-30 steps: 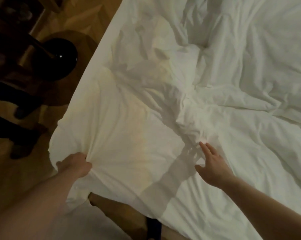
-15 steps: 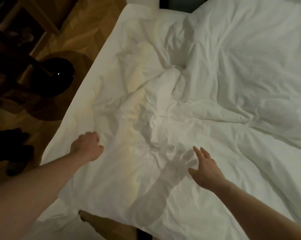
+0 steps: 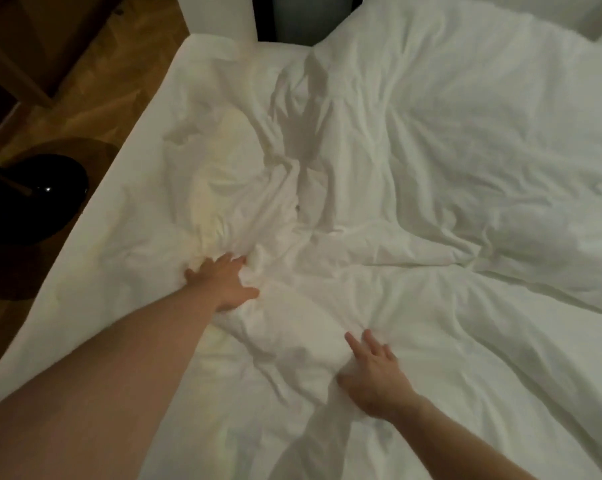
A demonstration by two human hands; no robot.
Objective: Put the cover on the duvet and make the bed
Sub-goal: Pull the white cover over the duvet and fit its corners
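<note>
Hands occupied the near field of the head view. Right hand lay palm down on the white duvet cover, fingers straight and slightly spread, pressing the fabric and gripping nothing. Left hand sat farther in and to the left, at the near end of a bunched ridge; its fingers were extended into the folds with the thumb splayed toward the right — pressing, not pinching, as far as the frame showed.

Between the two hands the cover was heaped into a soft mound. From the left hand a raised, yellowish-lit bulge ran away toward the far left corner of the bed; whether it was the duvet inside the cover could not be determined. Long axis of the cover ran from the near edge to the far end of the bed, with heavy creases converging just beyond the left hand.

Left edge of the bed ran diagonally from lower left to upper centre. Beyond it lay open wooden floor and a dark round object, near the edge but apart from it. At the far end — above the smoother right half of the cover — a dark gap showed.

No brand, label or writing was legible.
</note>
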